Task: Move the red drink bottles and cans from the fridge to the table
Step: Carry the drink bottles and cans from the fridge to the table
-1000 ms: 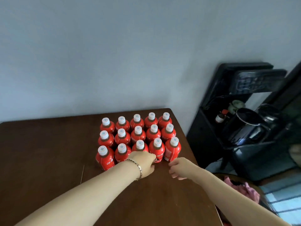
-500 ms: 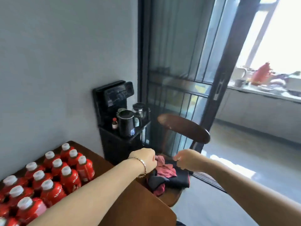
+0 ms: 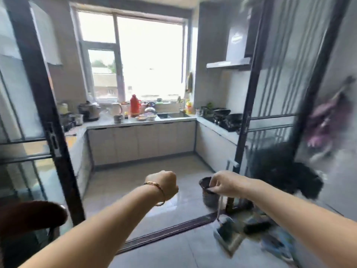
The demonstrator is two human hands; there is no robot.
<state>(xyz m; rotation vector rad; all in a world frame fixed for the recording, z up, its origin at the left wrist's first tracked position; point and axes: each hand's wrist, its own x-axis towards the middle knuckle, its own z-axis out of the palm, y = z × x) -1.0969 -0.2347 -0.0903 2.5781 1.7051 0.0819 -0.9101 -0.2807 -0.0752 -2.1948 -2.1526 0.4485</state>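
Two bare hands held out toward a kitchen doorway, left hand point(image 3: 166, 185) fisted, right hand point(image 3: 225, 183) loosely curled, both empty; no red bottles, cans or fridge visible; right edge blurred.

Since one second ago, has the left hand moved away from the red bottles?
Yes. The left hand is now off the bottles, held in front of the kitchen doorway.

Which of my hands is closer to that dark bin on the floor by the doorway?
Right. In this view your right hand overlaps the dark bin's rim, while your left hand, a closed fist, is well off to its left.
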